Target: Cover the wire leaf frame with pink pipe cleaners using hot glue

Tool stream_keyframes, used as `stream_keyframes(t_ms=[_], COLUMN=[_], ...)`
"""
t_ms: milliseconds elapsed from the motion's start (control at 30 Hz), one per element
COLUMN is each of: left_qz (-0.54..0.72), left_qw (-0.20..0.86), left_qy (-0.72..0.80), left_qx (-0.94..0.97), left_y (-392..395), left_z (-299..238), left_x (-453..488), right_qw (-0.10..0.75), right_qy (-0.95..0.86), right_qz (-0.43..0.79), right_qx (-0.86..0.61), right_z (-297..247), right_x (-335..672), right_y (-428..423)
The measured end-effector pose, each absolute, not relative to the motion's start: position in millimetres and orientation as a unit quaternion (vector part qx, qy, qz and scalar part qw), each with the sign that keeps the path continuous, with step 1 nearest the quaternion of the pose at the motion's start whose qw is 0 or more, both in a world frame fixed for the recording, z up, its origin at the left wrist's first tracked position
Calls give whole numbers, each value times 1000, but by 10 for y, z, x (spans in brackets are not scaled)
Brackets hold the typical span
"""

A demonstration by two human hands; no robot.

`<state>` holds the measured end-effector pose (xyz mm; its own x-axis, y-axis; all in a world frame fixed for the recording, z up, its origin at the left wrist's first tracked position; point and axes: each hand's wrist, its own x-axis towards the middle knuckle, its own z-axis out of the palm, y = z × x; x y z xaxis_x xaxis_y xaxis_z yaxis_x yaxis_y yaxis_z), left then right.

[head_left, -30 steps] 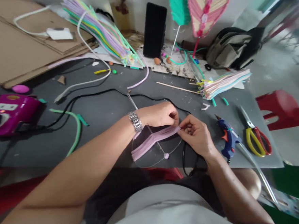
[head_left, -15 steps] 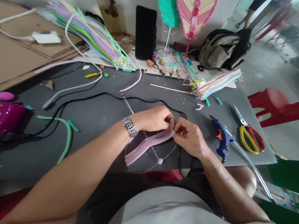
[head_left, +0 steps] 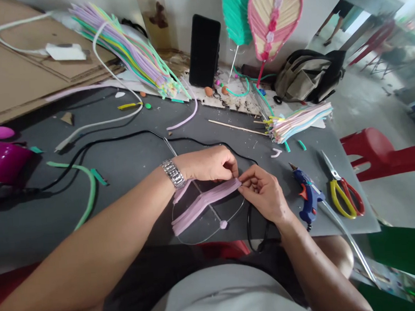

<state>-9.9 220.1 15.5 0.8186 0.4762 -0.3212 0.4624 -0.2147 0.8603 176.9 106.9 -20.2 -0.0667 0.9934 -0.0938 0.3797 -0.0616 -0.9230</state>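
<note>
A leaf-shaped wire frame (head_left: 188, 243) lies near the table's front edge, with a metal stem running through its middle. Rows of lilac pipe cleaners (head_left: 197, 207) span it, bent in a shallow V at the stem. A lilac tuft (head_left: 223, 224) sits at the stem's near end. My left hand (head_left: 211, 164), wearing a metal watch, reaches over the frame, fingers curled and pinched at the right end of the lilac rows. From the right, my right hand (head_left: 265, 191) pinches that same end between thumb and forefinger. The left fingertips are partly hidden.
To the right lie a blue glue gun (head_left: 308, 193) and scissors (head_left: 343, 188) with red and yellow handles. Pipe cleaner bundles (head_left: 125, 52) (head_left: 299, 120), a phone (head_left: 204, 50) and two finished leaf shapes (head_left: 275, 18) stand behind. A black cable (head_left: 121, 134) crosses the table.
The view has shifted slightly. The right hand's fingers have straightened a little at the end of the lilac rows, and more of the rows shows below the left hand.
</note>
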Motion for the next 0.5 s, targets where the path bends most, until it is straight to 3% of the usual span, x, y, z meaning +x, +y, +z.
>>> stream_keyframes(t_ms=[500], left_qz=[27], left_qw=[487], left_qy=[266], left_qx=[831], left_y=[2160], left_z=[127], left_x=[-47], right_qw=[331], right_qy=[-607], right_qz=[407], right_qx=[-597], right_z=[-167], right_x=[1742], right_y=[1064])
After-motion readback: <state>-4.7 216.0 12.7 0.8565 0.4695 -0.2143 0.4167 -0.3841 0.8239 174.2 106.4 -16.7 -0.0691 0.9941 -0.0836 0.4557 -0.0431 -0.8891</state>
